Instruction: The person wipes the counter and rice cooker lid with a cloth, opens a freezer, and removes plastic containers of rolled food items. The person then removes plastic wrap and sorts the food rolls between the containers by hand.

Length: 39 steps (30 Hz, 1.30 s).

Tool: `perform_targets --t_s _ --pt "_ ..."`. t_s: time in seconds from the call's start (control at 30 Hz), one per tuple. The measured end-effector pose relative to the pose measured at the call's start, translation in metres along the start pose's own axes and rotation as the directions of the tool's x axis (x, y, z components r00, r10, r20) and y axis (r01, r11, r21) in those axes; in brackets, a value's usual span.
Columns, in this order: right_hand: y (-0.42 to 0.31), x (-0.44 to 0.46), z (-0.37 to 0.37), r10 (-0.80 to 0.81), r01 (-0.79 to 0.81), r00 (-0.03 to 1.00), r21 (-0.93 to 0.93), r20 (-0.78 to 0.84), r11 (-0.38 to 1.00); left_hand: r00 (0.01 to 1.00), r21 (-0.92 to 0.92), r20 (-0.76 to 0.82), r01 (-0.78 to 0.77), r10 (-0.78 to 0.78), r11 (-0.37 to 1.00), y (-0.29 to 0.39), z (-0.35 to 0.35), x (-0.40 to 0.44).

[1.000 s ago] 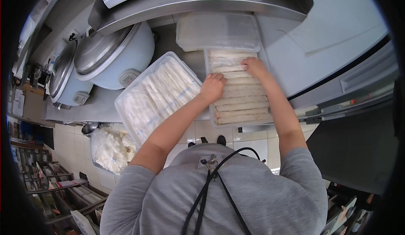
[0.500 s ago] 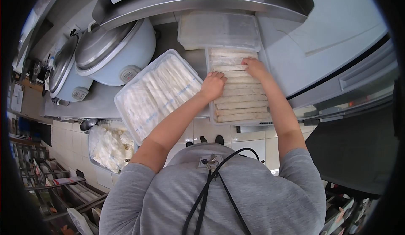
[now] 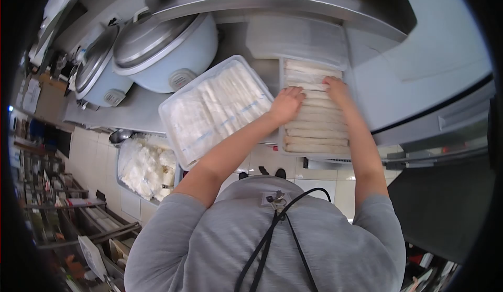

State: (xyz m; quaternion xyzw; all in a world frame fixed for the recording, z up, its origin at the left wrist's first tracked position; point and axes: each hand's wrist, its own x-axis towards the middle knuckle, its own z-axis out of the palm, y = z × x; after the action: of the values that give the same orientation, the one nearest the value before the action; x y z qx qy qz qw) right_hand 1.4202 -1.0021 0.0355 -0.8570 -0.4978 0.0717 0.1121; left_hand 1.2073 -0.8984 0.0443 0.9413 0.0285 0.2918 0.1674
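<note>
Long pale rolls [image 3: 317, 118], like uncooked spring rolls, lie side by side in a clear plastic container [image 3: 314, 155]. My left hand [image 3: 288, 104] is over the container's left side, its fingers curled down at the left end of a roll. Toward the right end of the same row, my right hand [image 3: 335, 88] has its fingers bent and pressed together on a roll. My fingers partly hide the roll between them. Left of the container, a tilted white tray [image 3: 166, 115] holds more rolls under clear film with blue marks.
Two large rice cookers [image 3: 165, 51] with metal lids stand at the counter's back left. A translucent lid [image 3: 298, 38] lies behind the roll container. Below the counter, a tub [image 3: 123, 179] holds a white crumbly mass in plastic. A metal shelf [image 3: 283, 1] overhangs the back.
The view has shifted, so the containers and cookers appear further right. Both hands stay over the same rows of rolls, with only slight finger movement.
</note>
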Motion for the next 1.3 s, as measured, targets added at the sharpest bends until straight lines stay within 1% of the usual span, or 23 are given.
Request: perform_targets --t_s 0.03,0.1,0.13,0.17,0.2,0.27,0.3,0.37,0.4,0.43,0.5,0.57,0.67,0.87,0.93,1.07,1.1,1.13,1.17,1.2,1.23,1.27,1.3 --pt "0.001 -0.001 0.0 -0.004 0.004 1.0 0.001 -0.023 1.0 1.0 0.02 -0.004 0.018 -0.018 1.0 0.003 -0.012 -0.001" --pt "-0.002 -0.004 0.0 -0.031 0.032 0.999 0.008 -0.036 0.999 0.986 0.031 -0.146 0.09 -0.084 0.995 0.006 -0.035 -0.006" --pt "-0.003 -0.006 -0.002 -0.01 0.011 0.999 0.015 -0.036 1.0 0.977 0.037 -0.127 0.18 -0.174 0.983 -0.001 -0.051 -0.015" --pt "-0.006 -0.007 -0.004 0.018 -0.017 0.999 0.019 -0.036 1.0 0.957 0.13 0.01 0.286 -0.29 0.949 -0.021 -0.061 -0.031" --pt "-0.009 -0.007 -0.005 0.016 -0.015 0.999 0.019 -0.033 1.0 0.904 0.228 0.14 0.367 -0.403 0.902 -0.043 -0.073 -0.049" --pt "-0.008 -0.012 -0.008 -0.01 0.011 0.999 0.029 -0.048 1.0 0.84 0.391 0.086 0.466 -0.535 0.794 -0.054 -0.118 -0.096" --pt "-0.006 -0.012 -0.007 0.01 -0.009 0.999 0.022 -0.047 1.0 0.712 0.452 0.214 0.535 -0.669 0.714 -0.057 -0.145 -0.113" --pt "-0.004 -0.009 -0.005 -0.041 0.042 0.997 0.017 -0.061 0.999 0.471 0.579 0.309 0.596 -0.826 0.556 -0.062 -0.178 -0.144" --pt "-0.006 -0.008 -0.008 -0.02 0.02 0.998 0.008 -0.062 1.0 0.379 0.615 0.328 0.61 -0.865 0.5 -0.059 -0.191 -0.155" --pt "-0.009 -0.007 -0.01 -0.004 0.004 1.0 -0.021 -0.013 1.0 0.389 0.608 0.341 0.603 -0.856 0.516 -0.059 -0.194 -0.164" --pt "-0.007 -0.005 -0.011 0.016 -0.015 0.999 -0.052 0.036 0.999 0.345 0.525 0.306 0.716 -0.887 0.46 -0.058 -0.199 -0.179" --pt "-0.008 -0.002 -0.005 0.014 -0.008 0.999 -0.14 0.047 0.99 0.363 0.51 0.296 0.722 -0.884 0.468 -0.059 -0.197 -0.185" --pt "-0.01 -0.003 -0.005 0.008 0.004 0.998 -0.198 0.059 0.98 0.386 0.496 0.269 0.73 -0.882 0.471 -0.06 -0.196 -0.188" --pt "-0.017 -0.011 -0.011 -0.008 0.011 1.0 -0.211 0.014 0.977 0.43 0.514 0.268 0.693 -0.862 0.506 -0.061 -0.195 -0.189" --pt "-0.018 -0.01 -0.011 0.01 -0.005 1.0 -0.214 0.019 0.977 0.391 0.505 0.286 0.714 -0.875 0.484 -0.059 -0.199 -0.185" --pt "-0.019 -0.012 -0.011 0.017 -0.012 1.0 -0.211 0.025 0.977 0.432 0.492 0.272 0.705 -0.86 0.51 -0.048 -0.21 -0.172" --pt "-0.02 -0.014 -0.011 0.024 -0.018 0.999 -0.209 0.024 0.978 0.547 0.549 0.154 0.645 -0.823 0.531 -0.043 -0.21 -0.166" --pt "-0.022 -0.016 -0.012 -0.005 -0.004 0.999 -0.215 -0.044 0.977 0.652 0.609 0.041 0.585 -0.757 0.537 -0.038 -0.21 -0.16" --pt "-0.025 -0.017 -0.013 -0.037 0.011 0.993 -0.222 -0.111 0.975 0.655 0.609 0.043 0.582 -0.755 0.539 -0.034 -0.209 -0.152" --pt "-0.027 -0.019 -0.014 -0.035 0.009 0.993 -0.222 -0.113 0.975 0.733 0.542 0.019 0.564 -0.68 0.623 -0.032 -0.207 -0.143" --pt "-0.03 -0.023 -0.017 -0.076 0.074 0.996 -0.064 -0.039 0.995 0.8 0.472 -0.013 0.534 -0.601 0.701 -0.029 -0.203 -0.134" --pt "-0.034 -0.027 -0.018 -0.129 0.126 0.991 0.1 0.027 0.987 0.799 0.471 -0.012 0.535 -0.601 0.702 -0.028 -0.197 -0.126" --pt "-0.039 -0.033 -0.018 -0.129 0.125 0.991 0.099 0.029 0.987 0.826 0.409 0.012 0.51 -0.563 0.757 -0.026 -0.189 -0.118"
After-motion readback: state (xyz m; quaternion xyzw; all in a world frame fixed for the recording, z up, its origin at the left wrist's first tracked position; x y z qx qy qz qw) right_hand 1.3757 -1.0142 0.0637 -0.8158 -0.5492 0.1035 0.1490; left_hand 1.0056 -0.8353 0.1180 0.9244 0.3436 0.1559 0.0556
